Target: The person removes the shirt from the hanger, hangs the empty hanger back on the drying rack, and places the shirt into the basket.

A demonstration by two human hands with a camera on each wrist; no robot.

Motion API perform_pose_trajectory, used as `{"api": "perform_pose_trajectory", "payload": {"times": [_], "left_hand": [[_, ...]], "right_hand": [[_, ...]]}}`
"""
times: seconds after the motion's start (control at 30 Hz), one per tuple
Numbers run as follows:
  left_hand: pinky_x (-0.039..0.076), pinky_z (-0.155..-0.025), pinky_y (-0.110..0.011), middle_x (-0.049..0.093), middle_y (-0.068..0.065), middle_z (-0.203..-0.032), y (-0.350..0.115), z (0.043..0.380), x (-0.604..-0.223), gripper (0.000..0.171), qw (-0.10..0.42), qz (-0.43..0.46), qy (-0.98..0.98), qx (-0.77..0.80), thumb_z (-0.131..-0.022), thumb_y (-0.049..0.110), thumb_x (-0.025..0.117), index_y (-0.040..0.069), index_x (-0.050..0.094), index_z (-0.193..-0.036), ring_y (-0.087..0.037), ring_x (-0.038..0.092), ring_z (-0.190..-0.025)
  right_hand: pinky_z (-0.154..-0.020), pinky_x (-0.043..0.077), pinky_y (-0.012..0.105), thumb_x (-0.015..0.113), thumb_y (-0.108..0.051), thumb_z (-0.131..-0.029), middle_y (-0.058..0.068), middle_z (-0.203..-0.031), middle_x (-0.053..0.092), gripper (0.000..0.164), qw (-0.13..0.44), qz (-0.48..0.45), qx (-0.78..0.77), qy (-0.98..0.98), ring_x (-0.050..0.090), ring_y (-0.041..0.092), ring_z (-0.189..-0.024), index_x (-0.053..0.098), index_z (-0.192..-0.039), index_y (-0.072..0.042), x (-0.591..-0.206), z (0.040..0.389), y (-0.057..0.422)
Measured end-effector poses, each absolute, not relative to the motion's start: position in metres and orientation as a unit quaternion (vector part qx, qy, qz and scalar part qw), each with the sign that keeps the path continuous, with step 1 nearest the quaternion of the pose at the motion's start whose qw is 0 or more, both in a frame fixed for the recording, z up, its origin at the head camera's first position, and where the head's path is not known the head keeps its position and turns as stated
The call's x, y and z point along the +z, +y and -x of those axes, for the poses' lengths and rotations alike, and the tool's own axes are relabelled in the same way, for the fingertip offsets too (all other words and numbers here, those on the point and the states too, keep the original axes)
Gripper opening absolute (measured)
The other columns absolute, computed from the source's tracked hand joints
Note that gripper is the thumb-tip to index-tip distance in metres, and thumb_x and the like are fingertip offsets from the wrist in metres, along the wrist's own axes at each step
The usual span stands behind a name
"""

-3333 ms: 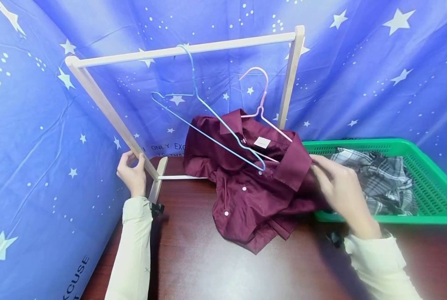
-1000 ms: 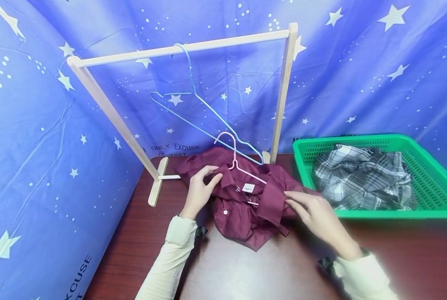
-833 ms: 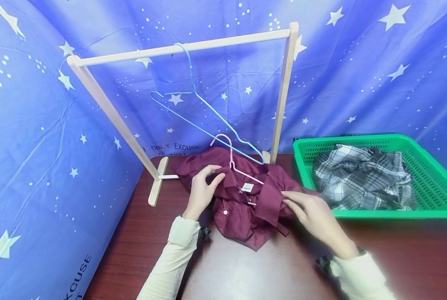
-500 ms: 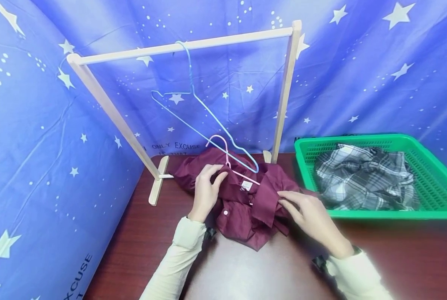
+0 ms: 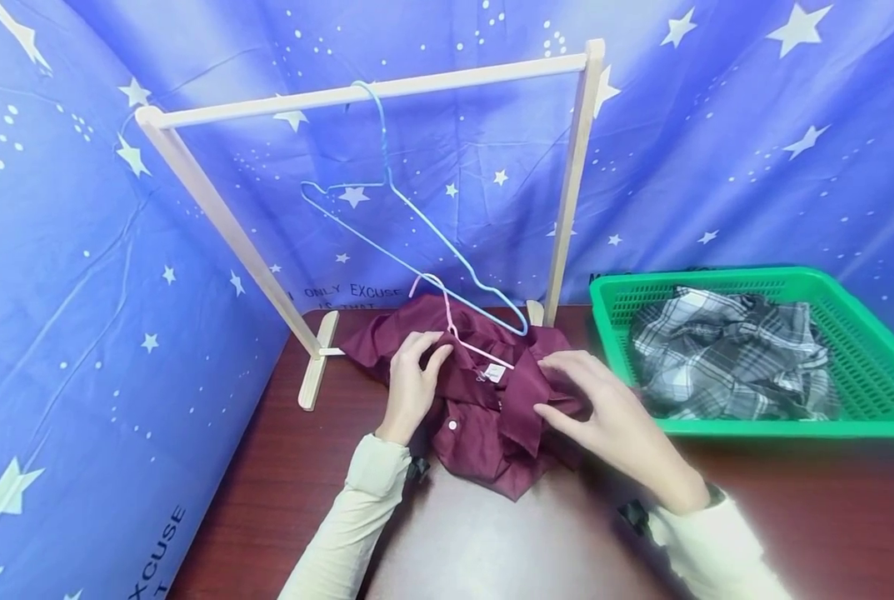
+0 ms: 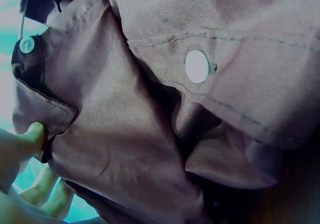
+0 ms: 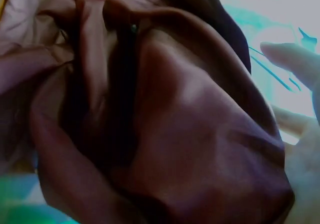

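A maroon shirt [image 5: 521,467] with white buttons lies bunched on the table beneath the rack. Inside its neck sits a pink hanger [image 5: 484,353], its hook sticking up out of the collar. My left hand [image 5: 411,383] pinches the left side of the collar between thumb and fingers; the left wrist view shows the thumb pressed on the collar flap [image 6: 47,107]. Over the right side of the collar, my right hand [image 5: 619,417] has its thumb and fingers spread apart, fingertips right at the cloth. In the right wrist view the shirt's folds [image 7: 200,119] fill most of the picture.
A wooden rack [image 5: 229,225] stands behind the shirt, with a light-blue hanger [image 5: 387,179] on its bar dangling just above the collar. To the right, a green basket [image 5: 716,428] holds a grey plaid garment [image 5: 731,358]. A blue star-patterned curtain [image 5: 716,150] encloses the table.
Both hands and the shirt came down from a raised spot near the rack, the left leaving the rack post for the collar. The pink hanger tilted left. Just now my right thumb and fingers parted.
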State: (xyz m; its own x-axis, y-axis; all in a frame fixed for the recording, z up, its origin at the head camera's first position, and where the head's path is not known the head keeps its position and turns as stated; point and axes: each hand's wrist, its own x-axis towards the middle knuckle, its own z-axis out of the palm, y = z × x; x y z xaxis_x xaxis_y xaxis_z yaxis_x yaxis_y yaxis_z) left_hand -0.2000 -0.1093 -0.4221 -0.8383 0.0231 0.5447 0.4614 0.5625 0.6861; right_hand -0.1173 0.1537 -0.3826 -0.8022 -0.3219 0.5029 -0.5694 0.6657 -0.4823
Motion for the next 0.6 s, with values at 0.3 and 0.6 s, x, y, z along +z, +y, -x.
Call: {"api": "perform_pose_trajectory", "payload": {"times": [0.3, 0.6], "left_hand": [[0.050, -0.091, -0.041, 0.069, -0.007, -0.101, -0.110, 0.198, -0.423, 0.023, 0.227, 0.147, -0.860, -0.432, -0.095, 0.019, 0.065, 0.008, 0.073, -0.114, -0.023, 0.066, -0.101], [0.051, -0.088, -0.041, 0.069, -0.006, -0.099, -0.112, 0.196, -0.424, 0.023, 0.247, 0.161, -0.858, -0.419, -0.095, 0.020, 0.065, 0.008, 0.073, -0.113, -0.022, 0.067, -0.098]], "right_hand": [[-0.109, 0.039, 0.048, 0.073, -0.022, -0.089, 0.008, -0.142, 0.054, 0.057, 0.171, -0.303, 0.273, -0.897, 0.048, 0.028, -0.134, 0.053, -0.142, -0.012, -0.382, 0.126, 0.143], [-0.108, 0.040, 0.047, 0.070, -0.019, -0.091, 0.007, -0.136, 0.060, 0.048, 0.173, -0.350, 0.255, -0.885, 0.050, 0.027, -0.130, 0.059, -0.136, -0.010, -0.388, 0.131, 0.140]]}}
